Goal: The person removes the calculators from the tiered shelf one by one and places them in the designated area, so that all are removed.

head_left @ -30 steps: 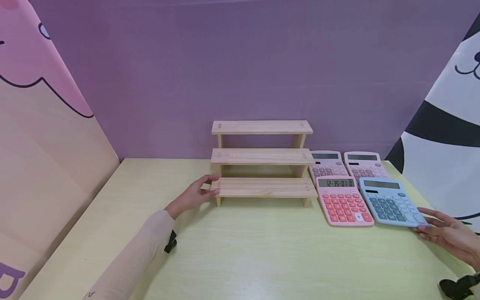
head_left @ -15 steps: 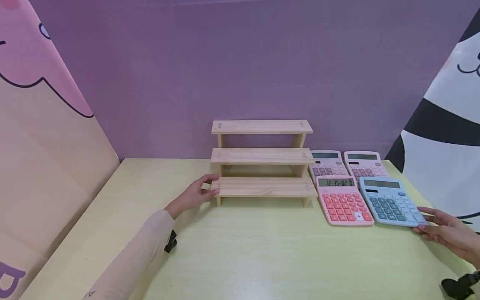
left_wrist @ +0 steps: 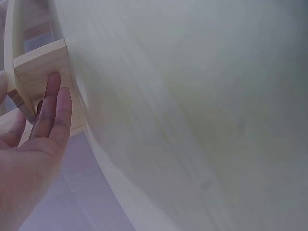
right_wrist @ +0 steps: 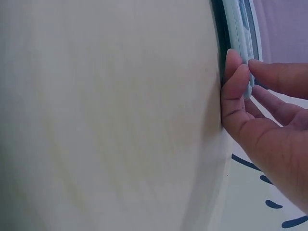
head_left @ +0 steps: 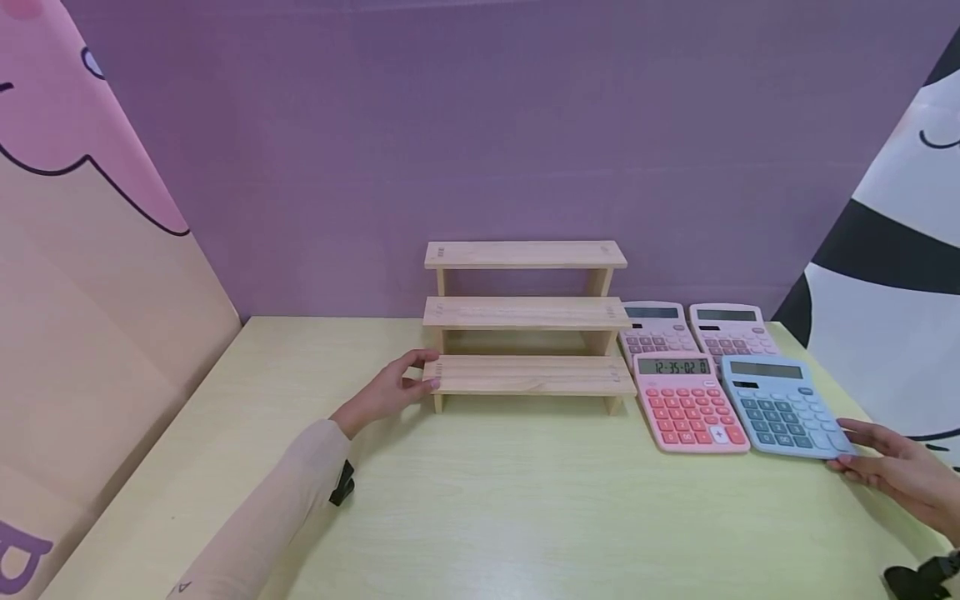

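A three-tier wooden display stand stands against the purple backdrop. My left hand holds the left end of its lowest shelf; in the left wrist view, fingers reach under the board onto the leg. At the right, my right hand pinches the near right corner of a light blue calculator between thumb and fingers. The right wrist view shows that calculator edge-on, fingertips beneath and thumb on top. Beside it lies a pink calculator with a lit display.
Two pale pink calculators lie behind the front pair, the left one partly hidden by the stand. The pale wooden table meets cartoon-printed panels on the left and right.
The pink calculator's display has gone from 12-35-01 to 12-35-02. Both hands keep their places, and the blue calculator has barely shifted.
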Demonstrator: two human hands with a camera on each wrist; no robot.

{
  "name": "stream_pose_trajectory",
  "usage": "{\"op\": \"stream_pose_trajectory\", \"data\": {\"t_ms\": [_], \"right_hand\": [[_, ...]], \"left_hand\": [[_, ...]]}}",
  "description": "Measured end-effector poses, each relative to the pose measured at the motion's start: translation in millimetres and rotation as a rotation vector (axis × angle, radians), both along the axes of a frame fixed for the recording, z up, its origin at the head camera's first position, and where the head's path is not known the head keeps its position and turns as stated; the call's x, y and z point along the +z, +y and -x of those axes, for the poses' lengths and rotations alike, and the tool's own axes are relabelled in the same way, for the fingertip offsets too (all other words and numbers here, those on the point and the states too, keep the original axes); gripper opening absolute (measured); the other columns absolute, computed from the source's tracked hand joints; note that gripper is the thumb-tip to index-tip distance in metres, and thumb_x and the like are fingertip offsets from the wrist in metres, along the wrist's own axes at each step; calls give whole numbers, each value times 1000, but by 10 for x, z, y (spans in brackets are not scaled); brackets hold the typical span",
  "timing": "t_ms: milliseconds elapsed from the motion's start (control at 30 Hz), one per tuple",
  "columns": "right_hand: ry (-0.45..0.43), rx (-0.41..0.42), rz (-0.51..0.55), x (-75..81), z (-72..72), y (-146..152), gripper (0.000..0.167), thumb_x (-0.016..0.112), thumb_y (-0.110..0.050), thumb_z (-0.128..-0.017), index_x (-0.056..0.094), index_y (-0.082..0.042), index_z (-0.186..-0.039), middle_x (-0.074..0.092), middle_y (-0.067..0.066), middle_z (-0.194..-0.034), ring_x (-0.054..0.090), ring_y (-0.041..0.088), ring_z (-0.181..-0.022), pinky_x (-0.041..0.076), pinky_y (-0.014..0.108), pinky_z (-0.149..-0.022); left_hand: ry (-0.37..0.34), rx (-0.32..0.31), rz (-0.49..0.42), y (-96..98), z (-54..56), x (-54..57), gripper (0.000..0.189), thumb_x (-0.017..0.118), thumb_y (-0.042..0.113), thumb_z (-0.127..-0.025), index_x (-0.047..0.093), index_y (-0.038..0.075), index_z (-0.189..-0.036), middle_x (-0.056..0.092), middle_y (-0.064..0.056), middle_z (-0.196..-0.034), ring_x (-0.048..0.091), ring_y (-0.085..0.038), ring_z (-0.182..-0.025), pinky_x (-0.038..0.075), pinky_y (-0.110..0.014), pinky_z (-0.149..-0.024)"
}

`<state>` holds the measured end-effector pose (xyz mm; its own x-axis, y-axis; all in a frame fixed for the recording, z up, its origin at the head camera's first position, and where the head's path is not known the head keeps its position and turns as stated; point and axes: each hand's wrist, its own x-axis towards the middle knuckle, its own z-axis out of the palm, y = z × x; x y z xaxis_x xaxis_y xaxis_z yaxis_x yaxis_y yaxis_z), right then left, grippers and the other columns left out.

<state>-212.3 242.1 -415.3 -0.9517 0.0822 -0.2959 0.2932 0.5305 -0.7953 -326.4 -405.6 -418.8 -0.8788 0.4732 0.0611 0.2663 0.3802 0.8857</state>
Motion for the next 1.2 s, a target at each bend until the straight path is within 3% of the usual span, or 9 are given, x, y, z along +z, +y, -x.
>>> {"op": "stream_pose_trajectory", "data": {"t_ms": [100, 233, 367, 567, 800, 900, 1000, 1067, 1200], "right_hand": [[-9, -5, 8, 20, -18, -8, 72, 49, -4, -92, -4, 12, -139, 28, 30, -120, 62, 5, -81, 50, 19, -72], [-17, -4, 49, 24, -32, 12, 73, 51, -5, -92, -2, 12, -139, 49, 0, -103, 62, 6, -82, 50, 20, -73], [-13, 2, 85, 14, -45, 36, 70, 52, -7, -92, 4, 12, -138, 42, -29, -90, 63, 7, -83, 50, 21, -73], [-12, -2, 108, 32, -57, 24, 64, 51, -9, -93, 9, 10, -138, 45, -29, -89, 64, 8, -82, 51, 22, -73], [-6, -10, 150, -4, -48, 69, 58, 55, -16, -92, 22, -7, -138, 46, -28, -91, 65, 9, -84, 52, 23, -74], [-13, -4, 73, -20, -16, 94, 72, 53, -20, -93, 6, 7, -141, 51, 0, -106, 64, 7, -84, 51, 22, -74], [-8, -2, -7, -36, 23, 127, 77, 49, -24, -95, -3, 12, -139, 30, 28, -122, 62, 2, -83, 50, 20, -73], [6, -2, -23, -44, 45, 160, 78, 48, -26, -96, -4, 11, -140, 26, 29, -127, 61, 0, -82, 49, 19, -72], [34, -19, -15, -64, 53, 176, 75, 46, -29, -96, -2, 6, -143, 41, 4, -112, 60, -4, -81, 50, 20, -71]], "left_hand": [[-4, 2, -2, 5, 3, -4, 49, 57, 20, -91, 37, 11, -135, 42, -16, -127, 59, -29, -101, 51, -39, -87], [-16, 1, -8, 20, -70, 82, 50, 56, 17, -91, 36, 7, -136, 41, -18, -128, 58, -32, -102, 49, -42, -88], [-32, 1, -8, 41, -185, 228, 50, 54, 11, -92, 34, 2, -136, 40, -20, -128, 57, -35, -103, 47, -46, -90], [-36, -6, -5, 36, -196, 260, 49, 54, 11, -92, 34, 1, -136, 40, -21, -128, 57, -35, -103, 46, -48, -91], [-25, -11, -3, 7, -16, 52, 51, 54, 14, -92, 33, 4, -138, 39, -20, -129, 57, -33, -103, 48, -44, -89], [-20, -9, 1, -1, 31, -3, 51, 55, 18, -92, 34, 7, -137, 39, -18, -129, 58, -32, -103, 50, -41, -87], [-9, -9, 10, -6, 36, -3, 51, 56, 20, -91, 35, 10, -136, 40, -17, -128, 58, -30, -102, 51, -37, -86], [-5, -11, 16, -7, 27, 14, 50, 57, 21, -91, 36, 11, -136, 40, -16, -128, 59, -30, -102, 51, -36, -86], [23, -15, 50, -9, 2, 59, 49, 56, 21, -91, 37, 11, -135, 41, -16, -126, 59, -29, -100, 50, -35, -86]]}}
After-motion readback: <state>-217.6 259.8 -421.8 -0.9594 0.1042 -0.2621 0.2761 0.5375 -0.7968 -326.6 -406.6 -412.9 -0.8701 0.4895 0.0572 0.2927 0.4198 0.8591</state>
